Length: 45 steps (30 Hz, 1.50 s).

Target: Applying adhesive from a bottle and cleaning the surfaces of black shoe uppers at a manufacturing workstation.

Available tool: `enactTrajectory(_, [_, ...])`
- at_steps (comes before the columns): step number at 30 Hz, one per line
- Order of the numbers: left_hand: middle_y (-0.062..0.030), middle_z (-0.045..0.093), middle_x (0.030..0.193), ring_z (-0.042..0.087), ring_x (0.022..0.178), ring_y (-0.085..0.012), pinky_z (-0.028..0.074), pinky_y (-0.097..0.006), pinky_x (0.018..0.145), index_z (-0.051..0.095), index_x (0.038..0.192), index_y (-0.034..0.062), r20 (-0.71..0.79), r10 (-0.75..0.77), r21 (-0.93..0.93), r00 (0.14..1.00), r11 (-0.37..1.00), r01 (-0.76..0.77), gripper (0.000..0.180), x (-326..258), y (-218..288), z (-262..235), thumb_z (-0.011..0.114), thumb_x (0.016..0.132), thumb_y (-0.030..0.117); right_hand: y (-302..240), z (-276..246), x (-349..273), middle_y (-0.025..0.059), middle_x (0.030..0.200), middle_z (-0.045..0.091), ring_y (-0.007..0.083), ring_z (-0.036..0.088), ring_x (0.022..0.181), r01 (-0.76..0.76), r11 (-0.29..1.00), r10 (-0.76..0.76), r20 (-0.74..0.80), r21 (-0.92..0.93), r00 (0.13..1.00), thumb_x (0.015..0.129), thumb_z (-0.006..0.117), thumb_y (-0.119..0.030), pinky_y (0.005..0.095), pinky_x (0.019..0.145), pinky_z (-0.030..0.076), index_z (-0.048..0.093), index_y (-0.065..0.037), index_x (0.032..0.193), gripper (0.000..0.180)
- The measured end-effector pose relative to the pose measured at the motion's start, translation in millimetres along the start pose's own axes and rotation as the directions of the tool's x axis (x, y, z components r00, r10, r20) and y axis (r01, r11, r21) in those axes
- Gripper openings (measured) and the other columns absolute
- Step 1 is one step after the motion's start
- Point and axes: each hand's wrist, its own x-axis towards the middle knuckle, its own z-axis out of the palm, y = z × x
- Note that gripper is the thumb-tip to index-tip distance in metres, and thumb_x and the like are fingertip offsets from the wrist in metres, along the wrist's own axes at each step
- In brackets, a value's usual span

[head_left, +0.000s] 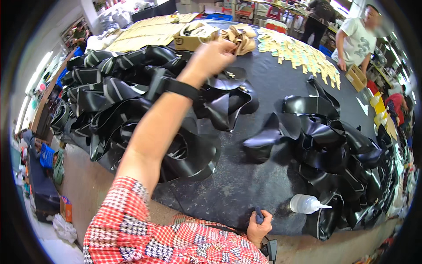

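My left hand (214, 57) is stretched far across the dark table, beside a cardboard box (187, 42) and some crumpled brown pieces (241, 37). Its fingers are curled and slightly blurred; what they hold, if anything, does not show. Under that arm lies a large heap of black leather-like pieces (103, 90) with pale edges, and a black piece with small metal fittings (226, 103) sits just below the hand. At the near table edge my right hand (259, 226) is closed around a small dark blue wad of cloth (259, 215).
A translucent squeeze bottle (305, 204) with a pointed nozzle lies on its side near more black pieces (325, 145) at the right. Pale yellow strips (299, 53) spread along the far edge. Tan sheets (151, 31) lie far left. A person (358, 42) stands across the table.
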Motion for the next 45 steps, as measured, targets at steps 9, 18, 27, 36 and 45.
enactTrajectory(9, [-0.0172, 0.051, 0.120, 0.047, 0.113, -0.0255, 0.035, -0.032, 0.095, 0.042, 0.126, 0.0062, 0.349, -0.075, 0.107, 0.934, 0.993, 0.039, 0.064, 37, -160, -6, 0.067, 0.070, 0.024, 4, 12, 2, 0.0133, 0.073, 0.059, 0.0301, 0.060, 0.064, 0.050, 0.992, -0.055, -0.041, -0.114, 0.998, 0.069, 0.068, -0.007, 0.0346, 0.058, 0.046, 0.055, -0.003, 0.087, 0.023])
enactTrajectory(18, [-0.0012, 0.056, 0.068, 0.050, 0.067, -0.0119, 0.039, -0.027, 0.062, 0.059, 0.074, 0.0021, 0.449, 0.036, 0.014, 0.893, 0.999, -0.047, 0.016, 51, -148, -50, 0.064, 0.070, 0.017, -38, 20, 31, 0.0074, 0.066, 0.059, 0.0142, 0.056, 0.059, -0.363, 0.878, 0.320, 0.181, 0.313, 0.930, 0.070, 0.070, -0.011, 0.0270, 0.057, 0.046, 0.058, 0.000, 0.086, 0.023])
enactTrajectory(27, [0.0023, 0.058, 0.082, 0.052, 0.075, -0.0066, 0.040, -0.022, 0.072, 0.060, 0.090, 0.0053, 0.128, 0.046, -0.828, 0.991, 0.555, 0.082, 0.011, -13, -5, -94, 0.060, 0.083, 0.014, -87, 60, 137, 0.0213, 0.111, 0.053, 0.0313, 0.055, 0.100, 0.181, 0.957, -0.204, 0.083, 0.227, 0.975, 0.071, 0.068, -0.020, 0.0337, 0.083, 0.044, 0.043, 0.003, 0.116, 0.056])
enactTrajectory(36, [-0.0083, 0.059, 0.103, 0.057, 0.094, -0.0144, 0.044, -0.028, 0.086, 0.049, 0.112, 0.0003, 0.097, 0.056, -0.957, 0.994, 0.280, 0.077, 0.034, -89, 13, -146, 0.060, 0.080, 0.006, -81, 106, 130, 0.0217, 0.073, 0.059, 0.0402, 0.058, 0.073, 0.214, 0.972, -0.232, 0.256, 0.095, 0.938, 0.071, 0.062, -0.018, 0.0457, 0.061, 0.046, 0.054, -0.005, 0.088, 0.022])
enactTrajectory(45, [-0.0063, 0.062, 0.093, 0.062, 0.081, -0.0131, 0.049, -0.026, 0.076, 0.051, 0.106, 0.0013, -0.049, -0.002, -0.983, 0.999, 0.179, -0.047, 0.033, -109, 17, -166, 0.063, 0.076, 0.007, -151, 50, 152, 0.0025, 0.067, 0.050, 0.0063, 0.044, 0.064, 0.310, 0.889, -0.421, 0.341, 0.336, 0.841, 0.069, 0.063, -0.002, 0.0228, 0.058, 0.041, 0.056, -0.002, 0.086, 0.019])
